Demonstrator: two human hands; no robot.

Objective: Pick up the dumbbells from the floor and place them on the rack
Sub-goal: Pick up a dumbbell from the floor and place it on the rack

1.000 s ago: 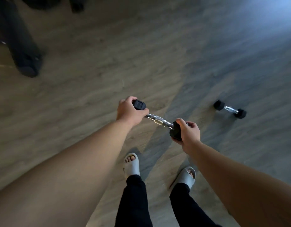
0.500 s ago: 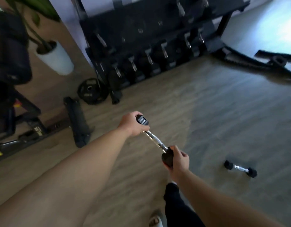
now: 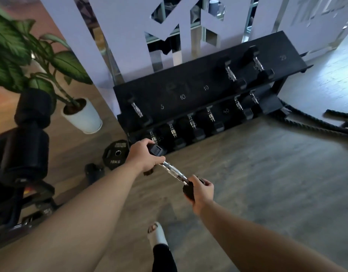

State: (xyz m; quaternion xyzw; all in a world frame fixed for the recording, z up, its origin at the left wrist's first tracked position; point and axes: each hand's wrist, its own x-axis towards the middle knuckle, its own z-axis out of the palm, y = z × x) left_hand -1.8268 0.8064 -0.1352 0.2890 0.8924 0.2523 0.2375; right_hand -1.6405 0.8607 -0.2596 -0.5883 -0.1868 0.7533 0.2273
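Observation:
I hold a black hex dumbbell (image 3: pixel 172 172) with a chrome handle in the air, tilted, in front of me. My left hand (image 3: pixel 143 157) grips its far head and my right hand (image 3: pixel 201 190) grips its near head. Ahead stands the black two-tier rack (image 3: pixel 188 86), with white weight numbers on its shelves. Three dumbbells rest on the upper shelf and several on the lower one. The held dumbbell is a short way in front of the rack's lower left end.
A 10 kg weight plate (image 3: pixel 115 154) lies on the floor left of the rack. A potted plant (image 3: pixel 81 116) stands at the left, with a black padded machine (image 3: pixel 22 146) in front of it. Battle ropes (image 3: pixel 316 122) lie right of the rack. My foot (image 3: pixel 157 235) is below.
My view has swung up from the floor to the rack, which now looks much closer. The second dumbbell on the floor has left the view. Both hands keep their grip.

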